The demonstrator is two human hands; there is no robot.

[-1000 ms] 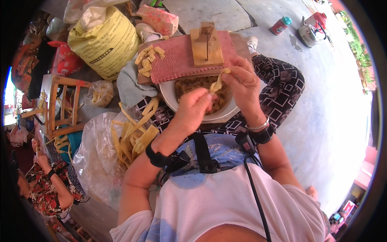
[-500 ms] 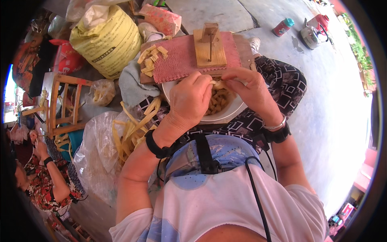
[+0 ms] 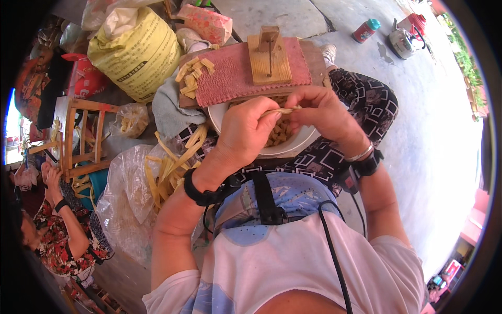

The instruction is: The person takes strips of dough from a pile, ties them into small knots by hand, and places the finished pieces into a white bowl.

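Between my hands a pale yellow strip (image 3: 285,110) is stretched and looks twisted in the middle. My left hand (image 3: 241,128) pinches one end with thumb and fingers, and my right hand (image 3: 325,115) grips the other. Below them is a white basin (image 3: 286,150) in my lap, holding many small folded yellow pieces (image 3: 277,137). Across its far side lies a wooden board topped with a pink cloth (image 3: 225,73). On the cloth stands a wooden block (image 3: 259,70) with an upright piece and a thin rod. Short cut strips (image 3: 192,78) are piled at the board's left end.
Long yellow strips (image 3: 170,167) spill from a clear plastic bag (image 3: 125,193) at my left. Beyond are a grey cloth (image 3: 172,110), a wooden stool (image 3: 83,136) and a yellow sack (image 3: 138,57). Another person (image 3: 65,230) sits far left. A bottle (image 3: 366,31) and kettle (image 3: 401,44) stand far right.
My hands have turned and drawn slightly apart, so more of the strip shows between them. The other person's hands at the left have shifted a little.
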